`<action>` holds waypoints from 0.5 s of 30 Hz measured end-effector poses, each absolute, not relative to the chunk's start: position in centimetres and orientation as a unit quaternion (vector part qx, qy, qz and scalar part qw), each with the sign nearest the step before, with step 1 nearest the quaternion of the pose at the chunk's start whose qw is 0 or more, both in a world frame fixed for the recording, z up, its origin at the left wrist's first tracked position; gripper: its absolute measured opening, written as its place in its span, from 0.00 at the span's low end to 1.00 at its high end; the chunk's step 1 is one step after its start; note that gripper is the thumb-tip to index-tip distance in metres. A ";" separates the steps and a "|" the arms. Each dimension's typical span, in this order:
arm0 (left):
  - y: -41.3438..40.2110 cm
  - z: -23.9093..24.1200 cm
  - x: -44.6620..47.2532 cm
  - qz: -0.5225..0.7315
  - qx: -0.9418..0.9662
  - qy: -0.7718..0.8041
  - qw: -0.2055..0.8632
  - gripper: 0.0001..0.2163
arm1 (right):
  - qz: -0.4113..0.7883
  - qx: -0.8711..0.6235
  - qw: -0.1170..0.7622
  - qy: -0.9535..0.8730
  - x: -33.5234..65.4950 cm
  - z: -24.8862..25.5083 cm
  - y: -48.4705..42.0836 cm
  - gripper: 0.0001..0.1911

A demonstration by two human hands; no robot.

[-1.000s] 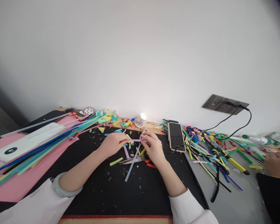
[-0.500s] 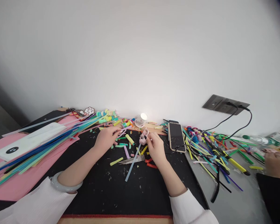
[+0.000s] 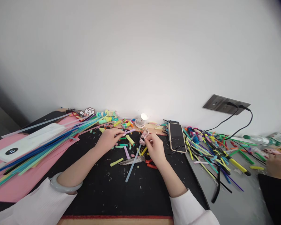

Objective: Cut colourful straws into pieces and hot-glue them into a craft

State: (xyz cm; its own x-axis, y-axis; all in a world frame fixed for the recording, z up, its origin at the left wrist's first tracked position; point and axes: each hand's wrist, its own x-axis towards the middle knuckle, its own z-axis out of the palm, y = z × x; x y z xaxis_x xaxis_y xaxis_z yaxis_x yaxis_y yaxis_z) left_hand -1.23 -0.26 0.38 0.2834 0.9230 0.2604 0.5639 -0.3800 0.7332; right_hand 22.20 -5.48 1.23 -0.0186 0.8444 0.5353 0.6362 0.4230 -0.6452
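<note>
My left hand [image 3: 109, 137] pinches a short lilac strip of pipe cleaner [image 3: 129, 132] between thumb and fingertips. With thumb and fingers closed, my right hand [image 3: 155, 146] holds a small pink fuzzy piece [image 3: 144, 136], its shape partly covered by the fingers. A translucent glue stick [image 3: 131, 167] slants down toward me from under the pink piece; whether they are joined I cannot tell. Scissors with red handles [image 3: 151, 165] lie beneath the stick. Cut pipe-cleaner bits, including a yellow piece [image 3: 116, 162], are strewn on the black mat [image 3: 121, 197].
A glowing candle cup [image 3: 141, 120] stands by the wall. To the right are a phone [image 3: 177, 137], loose pipe cleaners, yellow-black pliers [image 3: 237, 165], cables and another person's hand [image 3: 278, 165]. Long pipe cleaners [image 3: 44, 147] and a white box [image 3: 30, 140] cover pink paper at left.
My left hand has turned slightly, and the lilac strip now points right toward the candle cup. The right hand has shifted a little left on the pink piece.
</note>
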 end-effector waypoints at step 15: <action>-1.2 0.4 -0.1 0.323 0.866 0.333 0.185 0.13 | 0.141 -0.548 0.429 -0.704 22.1 1.6 -5.8 0.13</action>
State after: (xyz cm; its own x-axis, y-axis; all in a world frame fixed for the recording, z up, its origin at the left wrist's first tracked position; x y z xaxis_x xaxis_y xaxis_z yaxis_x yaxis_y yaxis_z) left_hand -0.07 -1.21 0.41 0.5686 0.6971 0.4367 0.4579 -0.7093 0.5360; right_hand 22.13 -5.85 1.56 -0.0320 0.8927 0.4495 0.6510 0.3598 -0.6684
